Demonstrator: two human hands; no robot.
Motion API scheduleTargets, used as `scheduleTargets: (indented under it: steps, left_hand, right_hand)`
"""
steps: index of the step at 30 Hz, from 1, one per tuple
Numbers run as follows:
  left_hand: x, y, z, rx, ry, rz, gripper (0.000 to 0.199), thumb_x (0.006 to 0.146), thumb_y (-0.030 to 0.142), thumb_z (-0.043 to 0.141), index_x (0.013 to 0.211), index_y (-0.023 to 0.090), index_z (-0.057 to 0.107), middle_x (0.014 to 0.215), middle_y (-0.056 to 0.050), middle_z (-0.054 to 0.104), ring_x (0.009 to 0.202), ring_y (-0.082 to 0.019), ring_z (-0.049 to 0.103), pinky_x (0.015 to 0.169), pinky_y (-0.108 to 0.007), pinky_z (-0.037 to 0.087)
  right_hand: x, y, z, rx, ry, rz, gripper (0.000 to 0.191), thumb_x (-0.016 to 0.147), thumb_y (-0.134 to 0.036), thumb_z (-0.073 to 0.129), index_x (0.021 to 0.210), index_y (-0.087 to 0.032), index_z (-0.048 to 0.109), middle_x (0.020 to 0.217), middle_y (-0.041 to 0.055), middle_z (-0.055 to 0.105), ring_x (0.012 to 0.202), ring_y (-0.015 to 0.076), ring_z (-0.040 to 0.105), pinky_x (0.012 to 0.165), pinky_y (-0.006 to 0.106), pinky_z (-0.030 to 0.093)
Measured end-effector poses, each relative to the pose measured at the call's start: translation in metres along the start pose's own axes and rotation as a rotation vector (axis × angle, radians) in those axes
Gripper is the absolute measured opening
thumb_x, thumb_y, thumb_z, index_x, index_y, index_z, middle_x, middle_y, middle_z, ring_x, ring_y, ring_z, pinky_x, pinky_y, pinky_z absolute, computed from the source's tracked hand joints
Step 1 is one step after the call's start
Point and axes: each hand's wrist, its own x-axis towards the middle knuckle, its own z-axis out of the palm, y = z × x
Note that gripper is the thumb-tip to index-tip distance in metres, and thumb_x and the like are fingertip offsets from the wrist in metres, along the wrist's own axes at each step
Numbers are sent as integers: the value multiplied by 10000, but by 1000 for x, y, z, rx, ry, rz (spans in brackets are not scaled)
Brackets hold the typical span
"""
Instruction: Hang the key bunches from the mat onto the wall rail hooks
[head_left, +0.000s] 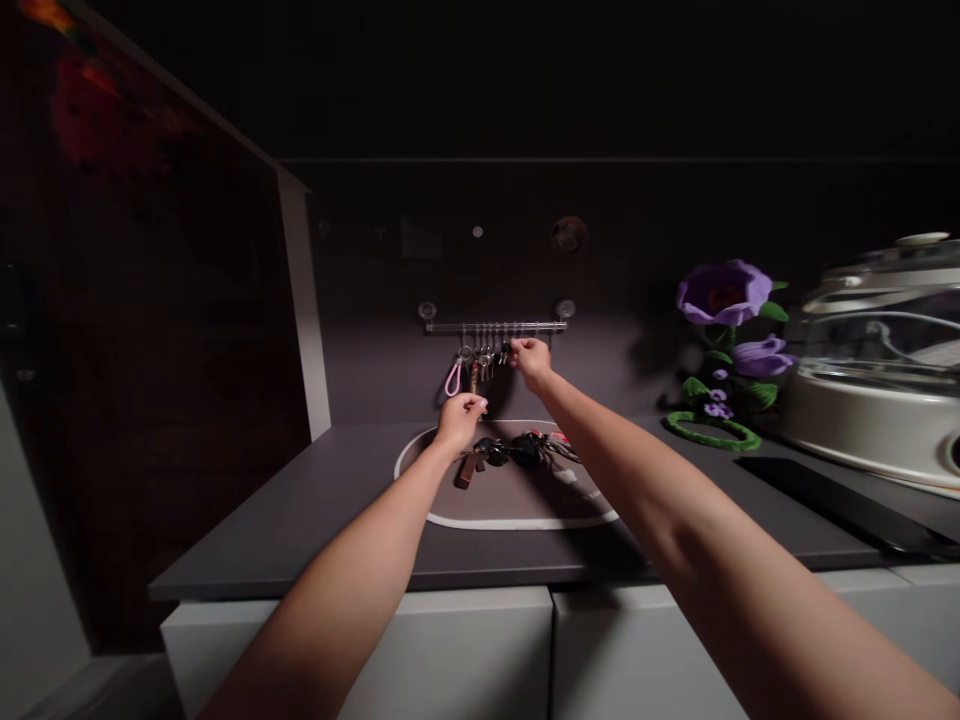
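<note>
On the wall, a clear hook rail point(496, 327) carries several hanging keys point(486, 362), a pink loop strap point(453, 378) and a patterned strap point(474, 376). My right hand point(532, 360) is raised to the right end of this row, its fingers closed on a small set of keys point(505, 352) just under the hooks. Lower down, my left hand point(459, 420) is closed in a pinch just below the patterned strap. Whatever lies between its fingertips is too small to name. Beneath both hands, a bunch of dark key fobs point(527, 449) and a brown tag point(466, 471) lie on an oval mat point(510, 505).
Purple knitted flowers point(724, 292) with a green ring base point(711, 432) stand on the dark countertop point(300, 520). At the right are a white appliance with a clear top point(877, 400) and a flat black object point(840, 500). A pale panel point(304, 300) edges the left side.
</note>
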Motion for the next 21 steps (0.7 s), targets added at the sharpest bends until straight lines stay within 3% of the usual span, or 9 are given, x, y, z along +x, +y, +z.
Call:
scheduleTargets:
  steps: [3, 11, 21]
  left_hand:
    - [1, -1, 0, 8, 9, -2, 117, 709, 227, 551, 683, 136, 619, 627, -17, 623, 590, -112, 531, 604, -238, 410]
    - [2, -4, 0, 22, 6, -4, 123, 712, 227, 549, 698, 129, 622, 640, -25, 630, 595, -113, 532, 603, -237, 409]
    - [4, -6, 0, 15, 8, -7, 104, 710, 203, 552, 682, 129, 619, 623, -20, 623, 591, -111, 537, 600, -232, 410]
  right_hand:
    - [0, -3, 5, 56, 100, 139, 123, 733, -250, 520, 666, -148, 504, 587, 5, 548, 548, 91, 540, 517, 197, 429]
    - [-3, 2, 9, 53, 171, 188, 117, 694, -247, 543, 651, -139, 544, 627, 22, 586, 591, 106, 566, 515, 190, 425]
    - [0, 21, 3, 127, 99, 165, 92, 728, -217, 520, 666, -151, 533, 571, -16, 551, 523, 74, 506, 532, 182, 428]
